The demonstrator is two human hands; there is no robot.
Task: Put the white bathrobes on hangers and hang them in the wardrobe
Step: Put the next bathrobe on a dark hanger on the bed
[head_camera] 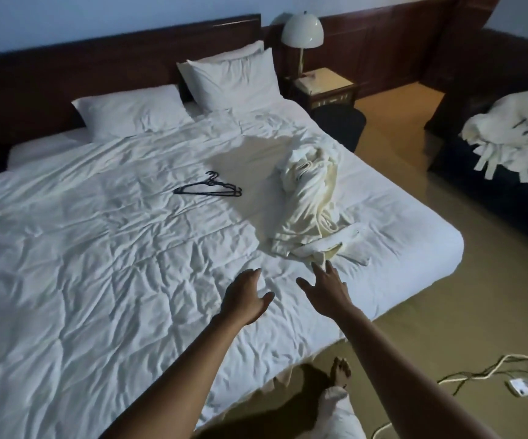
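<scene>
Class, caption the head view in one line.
Both hands reach toward a crumpled bathrobe on the bed, hangers nearby.

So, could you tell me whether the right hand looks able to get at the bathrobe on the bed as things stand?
Probably yes: the right hand is open, its fingertips already at the bathrobe's near edge, with nothing between them.

the bed has a white duvet with a pattern of stitched squares, and the pillows are white too. the bathrobe on it is cream-white, a bit more yellow than the duvet. the hangers are black. the headboard is dark brown wood, the wall above is pale blue. the lamp has a white shade. the floor is dull olive-beige. a second pile of robes is white, on a dark sofa.
</scene>
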